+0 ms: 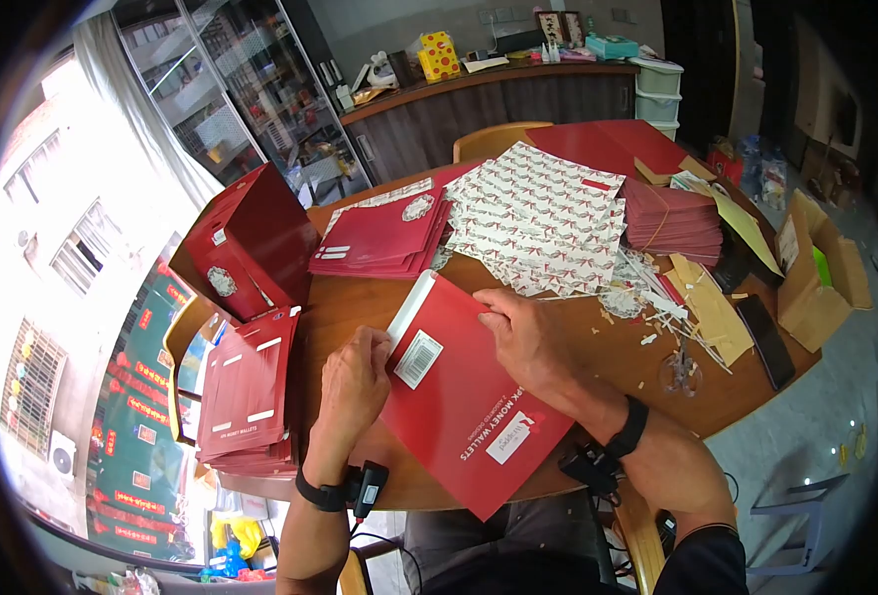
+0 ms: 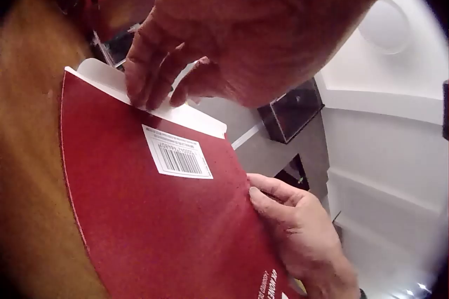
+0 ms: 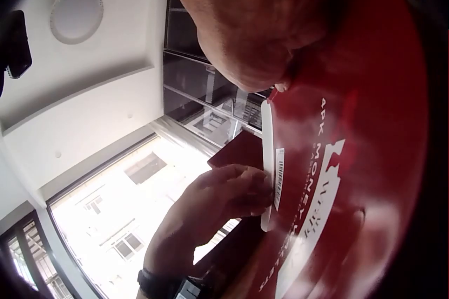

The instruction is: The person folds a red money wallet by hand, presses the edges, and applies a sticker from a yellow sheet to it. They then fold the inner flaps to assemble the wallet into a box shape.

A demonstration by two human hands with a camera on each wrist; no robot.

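Observation:
A red envelope (image 1: 459,397) with a barcode label and white lettering is held tilted over the table's front edge. Its white flap (image 2: 203,118) runs along one end. The left hand (image 1: 353,382) has its fingertips on this flap; in the left wrist view that hand (image 2: 231,32) bends its fingers over the white strip. On the envelope's far edge, the right hand (image 1: 533,342) pinches with thumb and fingers. The right wrist view shows the right hand (image 3: 259,25) close to the camera, its fingertips partly hidden, and the left hand (image 3: 210,204) at the white strip.
Red envelopes lie stacked at the left (image 1: 246,387) and behind (image 1: 379,233). A red box (image 1: 250,238) stands at the left. Patterned sheets (image 1: 538,213), a banded red stack (image 1: 669,218), paper scraps, a phone (image 1: 764,342) and a cardboard box (image 1: 811,278) are further right.

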